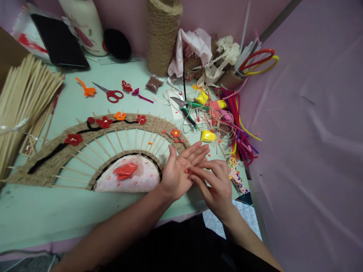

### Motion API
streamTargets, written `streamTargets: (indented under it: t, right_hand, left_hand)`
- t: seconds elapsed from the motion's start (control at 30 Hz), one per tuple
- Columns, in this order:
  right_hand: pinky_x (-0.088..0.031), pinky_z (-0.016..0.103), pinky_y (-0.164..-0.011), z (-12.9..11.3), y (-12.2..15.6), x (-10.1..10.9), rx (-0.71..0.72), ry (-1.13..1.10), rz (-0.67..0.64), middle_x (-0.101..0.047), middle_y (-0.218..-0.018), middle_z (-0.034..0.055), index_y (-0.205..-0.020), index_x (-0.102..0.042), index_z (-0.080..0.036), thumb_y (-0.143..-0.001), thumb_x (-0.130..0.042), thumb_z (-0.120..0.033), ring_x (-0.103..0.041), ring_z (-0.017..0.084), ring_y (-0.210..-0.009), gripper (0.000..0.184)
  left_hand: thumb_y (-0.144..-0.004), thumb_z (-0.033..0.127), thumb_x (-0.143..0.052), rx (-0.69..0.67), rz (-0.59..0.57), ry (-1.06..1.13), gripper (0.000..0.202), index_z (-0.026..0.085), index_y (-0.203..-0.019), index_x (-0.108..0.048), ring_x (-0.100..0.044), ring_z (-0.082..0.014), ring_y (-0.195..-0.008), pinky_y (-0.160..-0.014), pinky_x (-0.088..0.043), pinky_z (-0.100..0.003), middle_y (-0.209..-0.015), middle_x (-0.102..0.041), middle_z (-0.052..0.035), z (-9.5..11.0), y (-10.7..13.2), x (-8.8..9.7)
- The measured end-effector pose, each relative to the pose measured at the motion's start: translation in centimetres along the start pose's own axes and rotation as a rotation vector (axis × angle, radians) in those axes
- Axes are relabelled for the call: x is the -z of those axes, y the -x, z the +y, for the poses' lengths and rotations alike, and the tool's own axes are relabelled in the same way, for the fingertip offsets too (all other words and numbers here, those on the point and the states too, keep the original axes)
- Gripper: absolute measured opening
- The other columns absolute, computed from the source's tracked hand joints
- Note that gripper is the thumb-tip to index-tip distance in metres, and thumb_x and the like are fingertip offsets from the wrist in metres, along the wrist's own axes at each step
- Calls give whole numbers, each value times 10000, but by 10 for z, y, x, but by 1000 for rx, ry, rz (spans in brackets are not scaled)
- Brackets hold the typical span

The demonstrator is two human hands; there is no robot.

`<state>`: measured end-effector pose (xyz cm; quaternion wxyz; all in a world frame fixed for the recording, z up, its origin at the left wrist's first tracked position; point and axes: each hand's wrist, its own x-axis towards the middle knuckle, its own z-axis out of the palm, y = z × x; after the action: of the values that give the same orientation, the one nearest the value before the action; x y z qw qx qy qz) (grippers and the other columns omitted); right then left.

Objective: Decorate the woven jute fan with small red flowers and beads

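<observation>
At the woven fan's (154, 122) right end, the left hand (179, 172) lies wide open, palm up, the little red ball (186, 171) on it, against the right hand's (213, 183) narrowed fingertips; pinched or merely touched, can't tell!

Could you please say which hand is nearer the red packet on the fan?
Left. The left hand, palm up, is right of the red packet; the right hand is farther right, partly over the left.

A tiny, round orange-red ball (186, 171) sits over the upturned palm of the left hand (179, 174), at the right hand's (217, 185) fingertips. The half-round woven fan (159, 122) lies flat, spread open.
</observation>
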<state>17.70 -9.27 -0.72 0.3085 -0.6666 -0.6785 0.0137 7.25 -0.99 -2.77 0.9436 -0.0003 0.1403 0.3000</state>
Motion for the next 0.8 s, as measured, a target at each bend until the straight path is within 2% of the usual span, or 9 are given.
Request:
streamTargets:
  t: [0.13,0.23,0.3,0.37,0.47,0.53,0.6,0.67,0.8]
  right_hand:
    - [-353,390,-776,-5,-2,-3,32,9,-32,-691,-862,24,-989,-723,-240,-866,-686,-191,-534,193,-865,138]
    - [-385,390,-785,-2,-5,2,11,-36,-33,-694,-858,22,-959,-728,-245,-862,-684,-184,-558,190,-857,124]
    - [-425,391,-800,7,-9,9,-60,-87,31,-680,-875,29,-966,-729,-254,-858,-681,-190,-580,193,-869,135]
    - [-459,390,-809,20,-18,14,-158,-128,142,-663,-892,34,-968,-731,-265,-863,-672,-212,-598,196,-878,132]
    - [-487,397,-823,42,-35,12,-260,-173,211,-671,-903,43,-927,-737,-256,-870,-664,-289,-621,207,-892,98]
    - [-484,401,-842,53,-44,2,-242,-188,123,-683,-905,46,-915,-738,-248,-883,-645,-310,-627,209,-902,116]
    - [-469,398,-847,59,-50,-11,-193,-161,11,-690,-886,43,-899,-742,-245,-893,-629,-298,-622,205,-892,125]
    - [-445,396,-840,61,-52,-24,-156,-98,-63,-691,-865,40,-890,-746,-239,-898,-622,-277,-606,205,-879,130]
    - [-403,386,-805,64,-49,-40,-132,-2,-139,-688,-871,42,-923,-751,-231,-910,-610,-260,-571,210,-883,145]
  left_hand:
    - [-912,709,-179,-11,6,-20,829,80,-1224,-620,-528,-280,-1280,-1139,-303,-408,-1262,-643,-193,-2,1,-1]
    - [-908,716,-209,5,37,-14,790,108,-1229,-598,-572,-263,-1207,-1072,-373,-391,-1204,-658,-175,-4,2,-3]
    - [-908,690,-326,14,88,-57,661,146,-1137,-624,-636,-213,-1033,-926,-461,-334,-1074,-686,-123,-8,2,-2]
    - [-878,615,-503,37,118,-222,480,161,-949,-639,-623,-142,-772,-722,-471,-260,-852,-671,-52,-15,4,-1]
    - [-809,501,-654,196,-36,-633,352,159,-759,-588,-505,-92,-572,-582,-405,-229,-646,-576,13,-25,10,3]
    - [-798,439,-676,296,-222,-887,294,155,-780,-600,-507,-96,-591,-597,-408,-236,-663,-588,13,-30,14,4]
    - [-797,387,-684,283,-338,-1070,240,157,-838,-630,-534,-108,-655,-639,-419,-243,-729,-624,1,-31,16,4]
    - [-799,360,-686,210,-376,-1177,219,159,-878,-649,-560,-122,-726,-683,-432,-245,-802,-655,-15,-28,16,4]
    - [-804,354,-680,159,-388,-1210,234,154,-920,-653,-606,-148,-807,-729,-462,-257,-894,-689,-50,-24,14,4]
